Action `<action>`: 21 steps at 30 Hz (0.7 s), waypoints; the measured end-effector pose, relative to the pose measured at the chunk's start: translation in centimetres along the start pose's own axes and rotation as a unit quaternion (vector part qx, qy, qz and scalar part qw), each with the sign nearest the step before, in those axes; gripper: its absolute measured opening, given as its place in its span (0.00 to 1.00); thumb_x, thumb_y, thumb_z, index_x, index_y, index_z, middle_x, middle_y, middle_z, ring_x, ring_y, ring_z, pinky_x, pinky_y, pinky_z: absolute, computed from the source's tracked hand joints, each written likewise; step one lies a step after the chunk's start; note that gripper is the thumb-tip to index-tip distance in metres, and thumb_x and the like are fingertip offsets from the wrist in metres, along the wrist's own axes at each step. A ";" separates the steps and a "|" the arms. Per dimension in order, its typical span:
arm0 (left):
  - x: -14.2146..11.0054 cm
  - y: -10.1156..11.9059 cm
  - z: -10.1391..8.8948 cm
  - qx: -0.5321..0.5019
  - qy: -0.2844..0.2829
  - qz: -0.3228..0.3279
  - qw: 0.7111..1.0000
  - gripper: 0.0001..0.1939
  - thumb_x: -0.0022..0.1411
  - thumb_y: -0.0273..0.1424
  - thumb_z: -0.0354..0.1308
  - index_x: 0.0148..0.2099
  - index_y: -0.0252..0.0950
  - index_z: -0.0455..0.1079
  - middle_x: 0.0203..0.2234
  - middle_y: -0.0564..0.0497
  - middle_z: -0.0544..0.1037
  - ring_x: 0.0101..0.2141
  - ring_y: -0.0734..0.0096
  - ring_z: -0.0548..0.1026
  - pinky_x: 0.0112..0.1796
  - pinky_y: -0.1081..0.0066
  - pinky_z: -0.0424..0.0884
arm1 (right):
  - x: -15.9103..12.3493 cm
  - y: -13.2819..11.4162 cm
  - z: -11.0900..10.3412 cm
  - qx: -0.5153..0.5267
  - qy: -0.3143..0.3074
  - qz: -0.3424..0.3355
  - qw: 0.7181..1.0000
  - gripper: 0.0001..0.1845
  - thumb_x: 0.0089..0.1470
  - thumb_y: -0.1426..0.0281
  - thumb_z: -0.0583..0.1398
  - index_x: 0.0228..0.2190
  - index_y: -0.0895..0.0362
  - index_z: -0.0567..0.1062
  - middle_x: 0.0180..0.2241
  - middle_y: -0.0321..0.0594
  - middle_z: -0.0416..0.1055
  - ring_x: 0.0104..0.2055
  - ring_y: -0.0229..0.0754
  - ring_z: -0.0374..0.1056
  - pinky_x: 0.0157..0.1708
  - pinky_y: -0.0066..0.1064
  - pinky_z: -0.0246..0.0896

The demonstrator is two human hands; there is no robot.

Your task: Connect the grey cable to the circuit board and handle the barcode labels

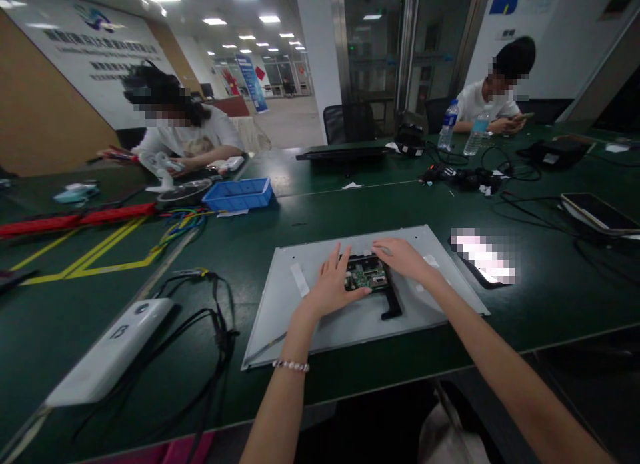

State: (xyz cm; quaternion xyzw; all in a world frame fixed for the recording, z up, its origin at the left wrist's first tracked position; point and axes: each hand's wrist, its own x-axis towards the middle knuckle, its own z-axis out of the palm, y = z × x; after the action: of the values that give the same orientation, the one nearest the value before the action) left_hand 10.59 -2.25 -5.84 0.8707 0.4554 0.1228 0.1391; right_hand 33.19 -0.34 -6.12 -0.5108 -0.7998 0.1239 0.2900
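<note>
A pale grey flat panel (350, 324) lies on the dark green table in front of me. On its middle sits a green circuit board (367, 277) in a black frame (391, 305). My left hand (333, 281) rests at the board's left side, with fingers spread and the thumb along the near edge. My right hand (400, 256) touches the frame's far right corner; its fingers lie close together, and I cannot make out anything held in them. A white strip (300, 280) is stuck on the panel left of my left hand.
A lit phone (483, 257) lies right of the panel. To the left are a white power bank (113, 347) and black cables (220, 324). Farther back stand a blue bin (239, 196) and two water bottles (447, 125). Two people sit across the table.
</note>
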 end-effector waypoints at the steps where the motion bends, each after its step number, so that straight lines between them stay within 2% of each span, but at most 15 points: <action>1: 0.0 0.3 0.0 0.006 0.008 0.012 1.000 0.49 0.54 0.55 0.52 0.67 0.41 0.31 0.66 0.44 0.33 0.63 0.49 0.40 0.58 0.51 0.48 | -0.4 0.4 -0.6 0.004 0.009 0.010 1.000 0.16 0.59 0.67 0.51 0.43 0.58 0.75 0.46 0.45 0.73 0.50 0.45 0.67 0.52 0.34 0.56; 5: 0.1 1.7 -0.1 0.033 0.008 0.078 0.996 0.43 0.58 0.51 0.50 0.67 0.42 0.33 0.66 0.47 0.39 0.64 0.57 0.37 0.60 0.55 0.43 | -2.7 3.2 -2.9 -0.006 0.017 0.100 0.995 0.16 0.56 0.68 0.54 0.44 0.59 0.75 0.46 0.47 0.72 0.49 0.47 0.67 0.50 0.36 0.58; 9: 0.1 2.7 0.1 0.061 0.005 0.119 0.991 0.37 0.61 0.46 0.50 0.66 0.42 0.41 0.65 0.47 0.44 0.64 0.59 0.39 0.61 0.54 0.41 | -4.2 5.5 -3.6 0.021 -0.028 0.157 0.987 0.17 0.50 0.70 0.59 0.43 0.58 0.75 0.45 0.48 0.71 0.43 0.45 0.69 0.44 0.34 0.62; 14: 0.3 3.1 0.2 0.072 0.011 0.138 0.988 0.32 0.61 0.42 0.51 0.64 0.42 0.47 0.64 0.47 0.49 0.63 0.59 0.43 0.61 0.54 0.43 | -4.6 6.0 -3.5 0.005 -0.056 0.172 0.983 0.18 0.45 0.70 0.63 0.41 0.59 0.76 0.43 0.47 0.71 0.43 0.46 0.68 0.44 0.34 0.61; 19: 0.2 3.0 0.0 0.072 0.015 0.137 0.988 0.30 0.61 0.40 0.51 0.63 0.42 0.49 0.63 0.48 0.51 0.63 0.59 0.44 0.60 0.54 0.45 | -5.4 6.6 -4.7 -0.003 -0.007 0.211 0.978 0.17 0.47 0.68 0.61 0.41 0.57 0.76 0.45 0.45 0.70 0.43 0.44 0.68 0.44 0.32 0.60; 21: 0.2 3.0 0.0 0.072 0.015 0.134 0.988 0.30 0.61 0.41 0.51 0.63 0.42 0.49 0.63 0.48 0.52 0.63 0.59 0.44 0.60 0.53 0.45 | -5.8 7.1 -5.0 -0.017 -0.007 0.230 0.973 0.17 0.47 0.67 0.60 0.41 0.56 0.76 0.44 0.45 0.71 0.42 0.44 0.68 0.42 0.32 0.61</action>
State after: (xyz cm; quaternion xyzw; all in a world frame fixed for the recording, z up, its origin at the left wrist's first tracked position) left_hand 12.97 -3.74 -4.72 0.9296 0.3444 0.1205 0.0513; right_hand 43.29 -2.81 -7.59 -0.6848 -0.6648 0.1773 0.2399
